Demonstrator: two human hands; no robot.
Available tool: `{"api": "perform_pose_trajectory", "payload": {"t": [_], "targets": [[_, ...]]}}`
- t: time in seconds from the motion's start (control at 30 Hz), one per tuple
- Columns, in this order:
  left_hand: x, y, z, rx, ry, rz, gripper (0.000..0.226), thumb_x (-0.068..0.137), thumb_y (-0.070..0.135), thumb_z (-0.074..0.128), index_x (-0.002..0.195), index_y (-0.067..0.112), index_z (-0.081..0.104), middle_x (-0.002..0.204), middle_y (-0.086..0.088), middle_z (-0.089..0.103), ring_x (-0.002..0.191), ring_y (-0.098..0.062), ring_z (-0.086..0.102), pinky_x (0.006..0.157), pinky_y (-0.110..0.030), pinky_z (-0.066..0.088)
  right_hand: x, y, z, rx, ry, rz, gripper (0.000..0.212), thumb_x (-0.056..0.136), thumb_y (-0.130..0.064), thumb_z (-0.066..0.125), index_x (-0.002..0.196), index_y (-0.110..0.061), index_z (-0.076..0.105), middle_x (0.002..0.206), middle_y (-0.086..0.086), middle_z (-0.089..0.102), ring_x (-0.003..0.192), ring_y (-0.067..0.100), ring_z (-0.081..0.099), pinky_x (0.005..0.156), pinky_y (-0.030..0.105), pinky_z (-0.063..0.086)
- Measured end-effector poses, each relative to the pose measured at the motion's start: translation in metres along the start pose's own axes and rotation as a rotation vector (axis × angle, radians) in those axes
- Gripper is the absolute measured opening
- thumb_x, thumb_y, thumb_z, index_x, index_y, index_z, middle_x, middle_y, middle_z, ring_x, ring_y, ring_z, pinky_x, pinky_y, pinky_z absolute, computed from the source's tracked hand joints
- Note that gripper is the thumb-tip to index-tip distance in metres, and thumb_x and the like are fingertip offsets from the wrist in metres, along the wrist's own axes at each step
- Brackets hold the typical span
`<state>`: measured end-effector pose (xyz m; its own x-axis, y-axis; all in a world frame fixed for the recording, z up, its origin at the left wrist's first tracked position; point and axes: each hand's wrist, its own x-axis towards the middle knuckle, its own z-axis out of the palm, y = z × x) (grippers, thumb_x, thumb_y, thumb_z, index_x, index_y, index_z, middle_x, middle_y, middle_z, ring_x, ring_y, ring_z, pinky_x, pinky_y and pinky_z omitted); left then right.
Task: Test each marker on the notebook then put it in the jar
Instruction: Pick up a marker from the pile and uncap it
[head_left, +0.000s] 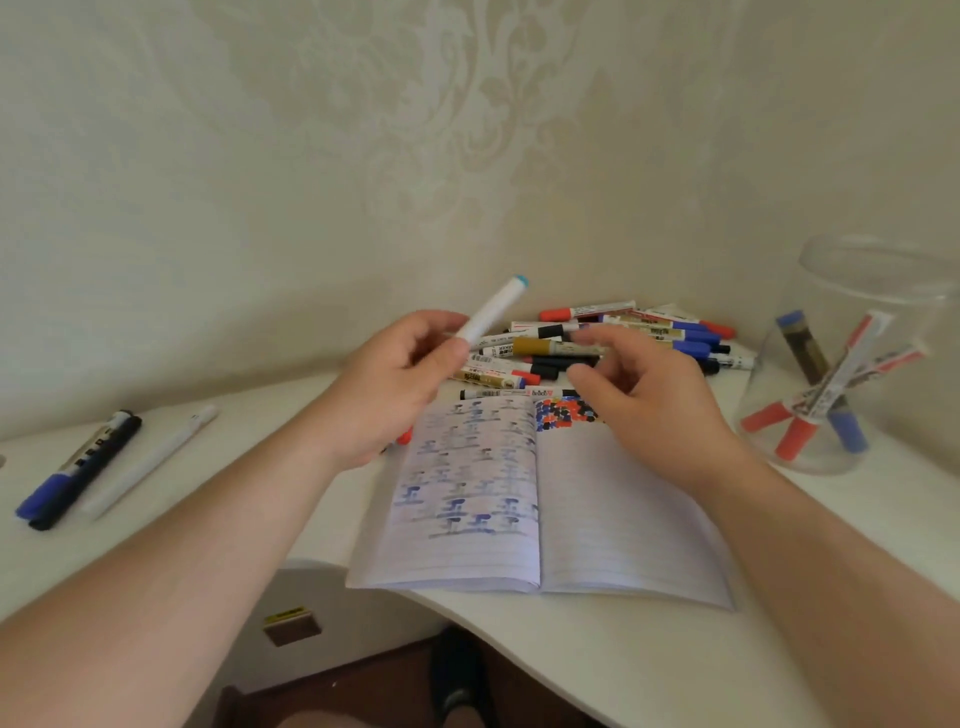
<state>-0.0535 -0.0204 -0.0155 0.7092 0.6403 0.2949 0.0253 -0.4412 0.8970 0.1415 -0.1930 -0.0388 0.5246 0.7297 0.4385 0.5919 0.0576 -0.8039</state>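
Note:
My left hand (397, 382) grips a white marker with a light-blue end (493, 312), tilted up and to the right above the notebook's top left corner. My right hand (649, 384) hovers over the notebook's right page, fingers spread, holding nothing, just in front of the marker pile (623, 338). The open lined notebook (597, 519) lies on the white desk; its left page carries rows of blue and grey test marks, and red, blue and black dots fill the top of the right page. A clear glass jar (862, 291) at the right holds several markers.
Two dark markers, one with a blue cap (72, 473), and a white pen (150, 462) lie on the desk at the left. The desk's curved front edge (467, 618) runs just below the notebook. A patterned wall stands close behind the pile.

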Motion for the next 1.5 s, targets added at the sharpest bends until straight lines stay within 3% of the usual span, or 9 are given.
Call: {"api": "perform_pose_trajectory", "payload": {"t": [0.1, 0.23, 0.4, 0.8, 0.97, 1.03, 1.1, 1.3, 1.5], "targets": [[0.006, 0.008, 0.037, -0.008, -0.223, 0.078, 0.023, 0.105, 0.017, 0.058, 0.125, 0.024, 0.067, 0.079, 0.022, 0.068, 0.065, 0.005, 0.054, 0.066, -0.015, 0.042, -0.001, -0.005, -0.001, 0.260, -0.024, 0.065, 0.029, 0.097, -0.027, 0.074, 0.122, -0.035, 0.061, 0.068, 0.004, 0.060, 0.058, 0.010, 0.051, 0.058, 0.024, 0.045], [0.024, 0.002, 0.063, 0.280, -0.377, 0.202, 0.030, 0.107, 0.037, 0.050, 0.134, 0.048, 0.056, 0.081, 0.016, 0.061, 0.072, -0.005, 0.055, 0.069, -0.030, 0.047, 0.004, -0.002, -0.002, 0.571, -0.043, 0.152, 0.011, 0.097, -0.031, 0.065, 0.104, -0.025, 0.072, 0.061, 0.002, 0.053, 0.052, 0.013, 0.044, 0.048, 0.026, 0.033], [0.046, -0.002, 0.078, 0.548, -0.388, 0.301, 0.019, 0.108, 0.037, 0.046, 0.126, 0.032, 0.052, 0.084, 0.010, 0.060, 0.075, -0.007, 0.056, 0.068, -0.039, 0.049, 0.013, 0.004, -0.014, 0.592, 0.147, 0.295, 0.022, 0.106, -0.028, 0.058, 0.092, -0.016, 0.070, 0.062, 0.000, 0.055, 0.055, 0.012, 0.046, 0.052, 0.028, 0.035], [0.046, -0.023, 0.077, 0.489, -0.368, 0.314, 0.044, 0.102, 0.057, 0.041, 0.145, 0.060, 0.034, 0.114, 0.011, 0.072, 0.102, -0.010, 0.068, 0.089, -0.044, 0.056, 0.015, 0.011, -0.005, 0.559, -0.008, 0.304, 0.016, 0.099, -0.012, 0.068, 0.089, -0.023, 0.076, 0.070, 0.009, 0.061, 0.059, 0.017, 0.054, 0.051, 0.026, 0.043], [0.043, -0.017, 0.067, 0.385, -0.377, 0.220, 0.049, 0.092, 0.055, 0.068, 0.136, 0.052, 0.045, 0.100, 0.033, 0.064, 0.090, 0.016, 0.060, 0.085, -0.014, 0.050, 0.017, 0.004, -0.018, 0.660, 0.090, 0.321, 0.028, 0.103, -0.006, 0.054, 0.090, -0.016, 0.076, 0.067, 0.010, 0.061, 0.057, 0.018, 0.053, 0.050, 0.026, 0.044], [0.044, -0.021, 0.059, 0.380, -0.369, 0.136, 0.054, 0.078, 0.062, 0.078, 0.123, 0.054, 0.050, 0.108, 0.028, 0.062, 0.094, 0.011, 0.062, 0.086, -0.018, 0.055, 0.017, 0.003, -0.030, 0.703, 0.094, 0.369, 0.035, 0.103, -0.008, 0.046, 0.088, -0.015, 0.076, 0.070, 0.013, 0.063, 0.057, 0.021, 0.053, 0.051, 0.028, 0.045], [0.044, -0.021, 0.054, 0.486, -0.404, 0.104, 0.054, 0.068, 0.075, 0.075, 0.115, 0.056, 0.056, 0.117, 0.021, 0.064, 0.102, 0.001, 0.065, 0.089, -0.036, 0.059, 0.015, 0.004, -0.032, 0.646, 0.038, 0.389, 0.032, 0.100, -0.008, 0.051, 0.081, -0.017, 0.076, 0.069, 0.013, 0.063, 0.055, 0.022, 0.053, 0.050, 0.029, 0.044], [0.043, -0.014, 0.062, 0.819, -0.493, 0.129, 0.055, 0.068, 0.081, 0.068, 0.116, 0.056, 0.063, 0.082, 0.024, 0.060, 0.081, 0.004, 0.057, 0.080, -0.031, 0.054, 0.008, 0.006, -0.014, -0.020, -0.077, 0.277, 0.018, 0.086, -0.007, 0.073, 0.073, -0.013, 0.062, 0.054, -0.003, 0.054, 0.050, 0.011, 0.045, 0.046, 0.022, 0.035], [0.045, -0.015, 0.064, 0.828, -0.504, 0.116, 0.057, 0.066, 0.082, 0.068, 0.116, 0.057, 0.062, 0.078, 0.024, 0.056, 0.080, 0.003, 0.054, 0.071, -0.029, 0.047, 0.010, 0.009, -0.008, -0.079, -0.034, 0.401, 0.013, 0.087, -0.010, 0.071, 0.076, -0.009, 0.062, 0.060, 0.007, 0.068, 0.049, 0.013, 0.063, 0.047, 0.029, 0.049]]}}
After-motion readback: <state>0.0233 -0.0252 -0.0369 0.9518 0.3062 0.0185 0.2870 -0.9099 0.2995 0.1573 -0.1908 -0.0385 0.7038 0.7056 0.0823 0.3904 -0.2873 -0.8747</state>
